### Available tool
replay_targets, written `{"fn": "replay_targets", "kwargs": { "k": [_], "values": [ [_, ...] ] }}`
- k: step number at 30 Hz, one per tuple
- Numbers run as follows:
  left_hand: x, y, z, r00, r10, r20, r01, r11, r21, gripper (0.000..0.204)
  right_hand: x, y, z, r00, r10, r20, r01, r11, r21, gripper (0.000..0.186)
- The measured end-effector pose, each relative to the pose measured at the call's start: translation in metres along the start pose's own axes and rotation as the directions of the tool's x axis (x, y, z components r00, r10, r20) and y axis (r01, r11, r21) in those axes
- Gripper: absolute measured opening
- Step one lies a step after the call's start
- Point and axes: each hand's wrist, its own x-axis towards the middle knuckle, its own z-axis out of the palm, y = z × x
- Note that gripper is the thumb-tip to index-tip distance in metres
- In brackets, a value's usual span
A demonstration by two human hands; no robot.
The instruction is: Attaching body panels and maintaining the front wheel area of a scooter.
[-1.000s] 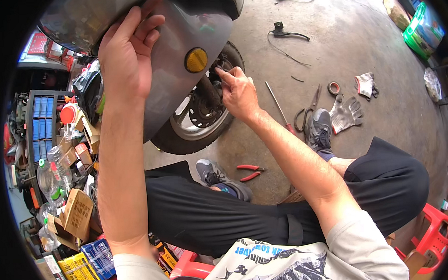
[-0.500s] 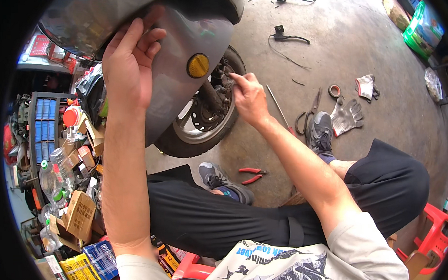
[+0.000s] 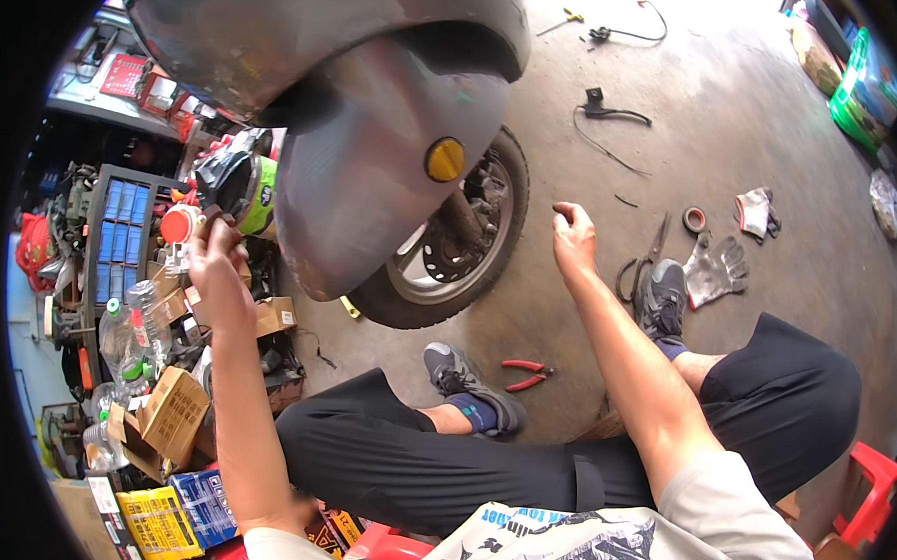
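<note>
In front of me is a grey scooter's front fender with a round amber reflector. Below it, the front wheel with a black tyre rests on the floor. My left hand is off the fender's left side, near a jar with a red lid; its fingers are curled but blurred, so what they hold is unclear. To the right of the wheel, my right hand is closed, fingertips together; anything in it is hidden. Red-handled pliers lie by my shoe.
Scissors, a tape roll and work gloves lie right of my right hand. Farther off is a black lever with cable. Bottles, cardboard boxes and blue drawers crowd the left. A red stool stands lower right.
My left hand has come down and left from the fender. My right hand has left the wheel hub and moved right and down; the thin red-ended rod there no longer shows.
</note>
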Motion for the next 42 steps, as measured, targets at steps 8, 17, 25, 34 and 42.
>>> {"fn": "replay_targets", "kwargs": {
  "k": [8,17,25,34,42],
  "values": [
    [-0.059,-0.09,-0.042,0.617,-0.56,0.553,0.4,0.828,0.393,0.047,-0.026,0.005,0.013,0.992,0.074,0.099,-0.067,0.995,-0.078,0.023],
    [-0.069,-0.083,-0.034,0.446,-0.589,0.674,0.35,0.808,0.474,0.057,-0.062,0.015,0.017,0.64,0.298,0.708,-0.2,0.955,-0.221,0.032],
    [-0.096,-0.036,-0.007,0.217,-0.51,0.832,0.214,0.857,0.469,0.056,-0.041,-0.064,-0.021,0.149,0.578,0.803,-0.028,0.814,-0.58,0.044],
    [-0.142,-0.025,0.067,0.023,-0.256,0.966,-0.04,0.966,0.257,0.054,-0.015,-0.053,-0.053,0.093,0.697,0.711,-0.105,0.717,-0.689,0.04],
    [-0.11,-0.041,0.059,-0.045,-0.26,0.965,-0.404,0.888,0.22,0.062,-0.015,-0.044,-0.09,0.189,0.685,0.704,-0.353,0.716,-0.602,0.041]
  ]
}}
